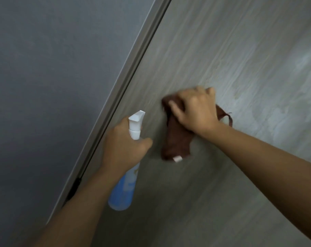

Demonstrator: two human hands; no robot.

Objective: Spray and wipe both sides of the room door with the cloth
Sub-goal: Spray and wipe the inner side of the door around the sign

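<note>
While wiping: both hands work at the same face of the door, one tool each.
Right hand [195,111]: fingers spread and curled over the bunched brown cloth [176,139], pressing it flat against the panel so the wipe has weight behind it.
Cloth: crumpled under the palm, its lower part and a small white tag hanging loose below; a frayed corner sticks out to the right.
Left hand [123,148]: wrapped round the neck of the spray bottle [126,175], white nozzle up and aimed at the door, kept close, likely so another squirt needs no reach.
Door [240,59]: grey wood-grain; pale streaks right of the cloth look like damp spray awaiting a pass.
Door frame [133,68]: runs just left of the bottle, with grey wall [44,68] beyond.
Progress: I judge this side to be midway; nothing shows the other side.
</note>
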